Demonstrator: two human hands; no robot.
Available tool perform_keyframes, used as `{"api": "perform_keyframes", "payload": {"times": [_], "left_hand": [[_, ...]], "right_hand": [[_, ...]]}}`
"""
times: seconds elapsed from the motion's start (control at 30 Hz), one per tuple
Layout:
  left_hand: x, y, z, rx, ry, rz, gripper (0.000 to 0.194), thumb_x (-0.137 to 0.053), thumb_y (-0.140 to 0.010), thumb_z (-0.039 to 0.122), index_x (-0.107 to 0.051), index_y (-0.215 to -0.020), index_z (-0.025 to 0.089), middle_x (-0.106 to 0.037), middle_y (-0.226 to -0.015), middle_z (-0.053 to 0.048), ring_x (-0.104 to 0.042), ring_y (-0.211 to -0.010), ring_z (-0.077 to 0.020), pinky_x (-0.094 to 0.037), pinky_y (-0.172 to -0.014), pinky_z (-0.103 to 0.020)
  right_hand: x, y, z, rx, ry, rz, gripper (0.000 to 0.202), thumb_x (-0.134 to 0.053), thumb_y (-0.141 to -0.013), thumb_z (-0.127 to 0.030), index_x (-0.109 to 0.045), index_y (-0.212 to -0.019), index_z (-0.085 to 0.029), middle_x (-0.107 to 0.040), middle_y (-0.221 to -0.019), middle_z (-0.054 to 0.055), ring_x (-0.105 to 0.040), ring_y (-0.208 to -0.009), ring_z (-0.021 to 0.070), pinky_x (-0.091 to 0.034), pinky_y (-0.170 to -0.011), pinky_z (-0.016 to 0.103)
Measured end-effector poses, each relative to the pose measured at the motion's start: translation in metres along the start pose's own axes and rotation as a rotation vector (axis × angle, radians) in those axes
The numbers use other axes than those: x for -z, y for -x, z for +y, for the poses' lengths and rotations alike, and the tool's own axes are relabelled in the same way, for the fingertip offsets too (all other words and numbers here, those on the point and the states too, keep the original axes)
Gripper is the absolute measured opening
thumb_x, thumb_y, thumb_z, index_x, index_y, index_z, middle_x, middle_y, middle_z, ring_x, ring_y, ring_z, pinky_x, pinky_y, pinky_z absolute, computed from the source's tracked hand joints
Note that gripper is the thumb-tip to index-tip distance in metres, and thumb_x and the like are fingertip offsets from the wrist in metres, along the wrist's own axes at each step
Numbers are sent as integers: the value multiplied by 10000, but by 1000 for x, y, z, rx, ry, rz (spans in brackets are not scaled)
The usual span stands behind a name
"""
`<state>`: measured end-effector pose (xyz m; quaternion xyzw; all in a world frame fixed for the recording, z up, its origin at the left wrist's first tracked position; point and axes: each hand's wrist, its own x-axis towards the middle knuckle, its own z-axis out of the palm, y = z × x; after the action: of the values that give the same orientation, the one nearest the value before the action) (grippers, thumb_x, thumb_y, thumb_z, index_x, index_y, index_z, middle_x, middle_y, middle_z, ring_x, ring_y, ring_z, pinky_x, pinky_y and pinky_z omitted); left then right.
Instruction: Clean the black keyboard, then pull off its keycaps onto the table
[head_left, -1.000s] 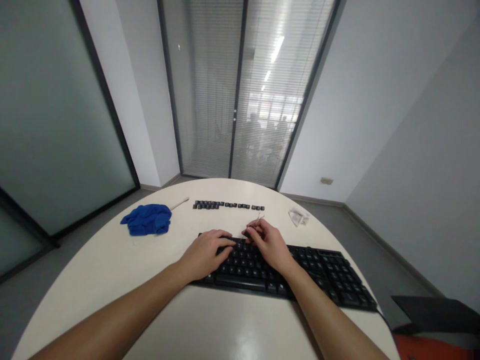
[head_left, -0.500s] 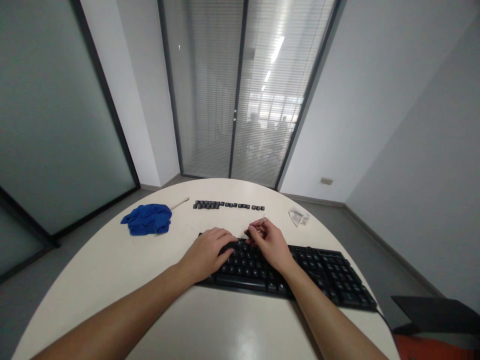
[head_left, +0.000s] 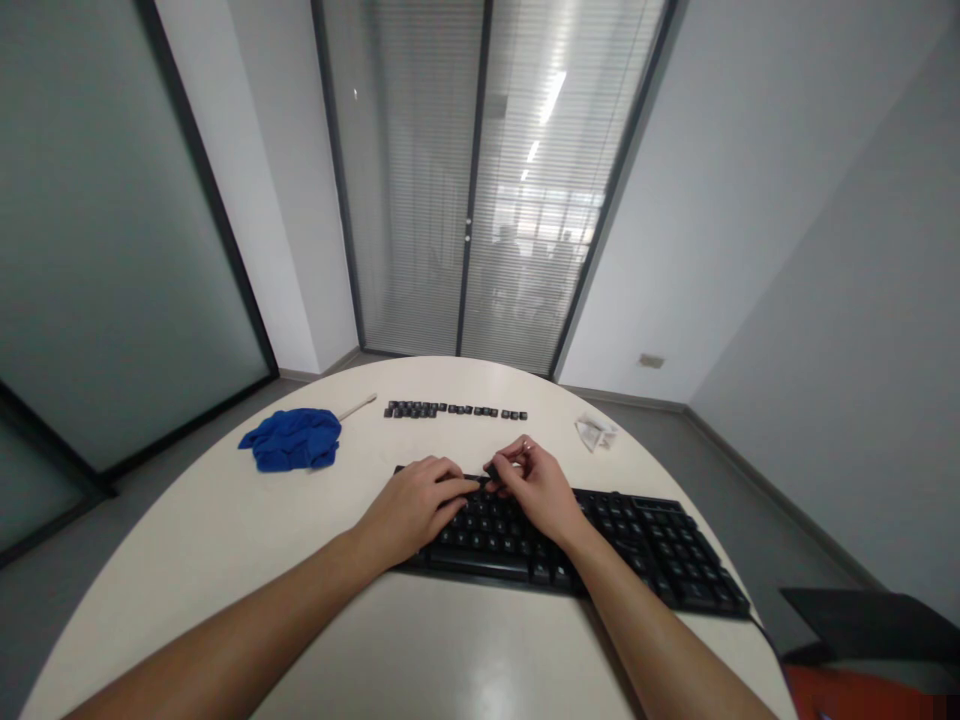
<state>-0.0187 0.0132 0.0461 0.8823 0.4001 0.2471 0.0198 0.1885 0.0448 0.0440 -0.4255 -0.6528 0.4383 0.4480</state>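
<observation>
A black keyboard (head_left: 480, 566) lies across the round table in front of me. My left hand (head_left: 411, 508) rests over its left part, fingers stretched out, with a fingertip on the top rows beside my right hand. Between the thumb and fingers of my right hand (head_left: 534, 487) is a small black piece (head_left: 492, 470), held just above the keyboard's back edge. Its exact kind is too small to tell. Loose black keycaps (head_left: 412, 409) lie in rows on the table beyond the keyboard. My hands and right forearm hide part of the keys.
A crumpled blue cloth (head_left: 292, 440) lies at the left, and a thin pale stick (head_left: 358, 406) pokes out behind it. Crumpled white tissue (head_left: 596, 433) is at the right. A black and red chair (head_left: 874, 635) stands beyond the table's right edge.
My right hand has shifted slightly left with the black piece, tilting it a little. A finger of my left hand reaches a bit further right. The view has moved slightly.
</observation>
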Motion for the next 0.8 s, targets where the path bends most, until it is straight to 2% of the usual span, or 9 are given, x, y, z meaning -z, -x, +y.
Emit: {"api": "perform_keyframes", "payload": {"times": [0.17, 0.33, 0.53, 0.8], "left_hand": [[-2, 0, -3, -12, -21, -22, 273, -541, -932, 225, -630, -1184, 280, -625, -1043, -38, -574, -951, -203, -488, -841, -359], [-3, 0, -3, 8, 21, -42, 238, -518, -940, 220, -636, -1142, 262, -623, -1039, -37, -570, -964, -202, -484, -858, -357], [-4, 0, -5, 9, 90, -52, 202, -503, -947, 217, -620, -1108, 253, -599, -1053, -35, -556, -993, -199, -473, -881, -346], [-3, -1, -5, 2, 138, -43, 192, -492, -947, 209, -613, -1090, 252, -599, -1033, -39, -556, -984, -202, -471, -873, -354]], "right_hand": [[-1, 1, 0, 8, 12, -17, 275, -597, -866, -452, -491, -876, -199, -720, -882, 66, -718, -681, 173, -553, -574, 256], [-1, 0, -1, 27, 53, -36, 274, -583, -872, -454, -508, -875, -191, -709, -751, 42, -710, -657, 171, -545, -569, 250], [0, 0, 1, 47, 90, -43, 260, -573, -878, -448, -501, -874, -198, -730, -819, 61, -707, -643, 168, -543, -564, 255], [0, -1, 4, 63, 159, -11, 218, -565, -885, -425, -520, -891, -212, -709, -705, 27, -698, -618, 180, -531, -562, 266]]}}
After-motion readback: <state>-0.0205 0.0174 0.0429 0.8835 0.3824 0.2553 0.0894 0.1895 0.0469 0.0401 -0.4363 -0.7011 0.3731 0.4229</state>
